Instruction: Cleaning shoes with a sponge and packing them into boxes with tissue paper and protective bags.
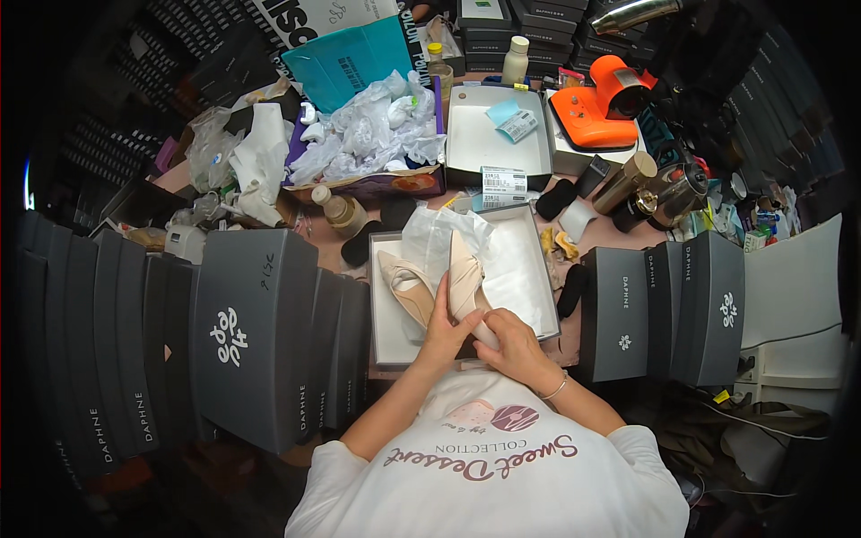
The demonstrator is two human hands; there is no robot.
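Both hands at work over the open white shoebox [388, 336], dead centre of the crowded table. Left hand [442, 332] wrapped around the heel end of the beige shoe [466, 282], fingers curled on its near side, thumb up against the upper. Right hand [513, 345] closed on the same shoe from below and to the right, fingers tucked under the heel (thin bracelet on that wrist). Shoe held upright on its edge, toe pointing away, above the box's middle. Second beige shoe [404, 285] lying flat in the box just left of it, touching the left hand's fingers. White tissue paper [516, 269] bunched along the box's back and right side. Stacks of grey shoeboxes [256, 332] standing on edge to the left, more grey boxes [664, 309] to the right. Farther back: an empty open box [493, 143], a heap of crumpled white paper [372, 130], an orange device [601, 108], a small beige bottle [341, 211].
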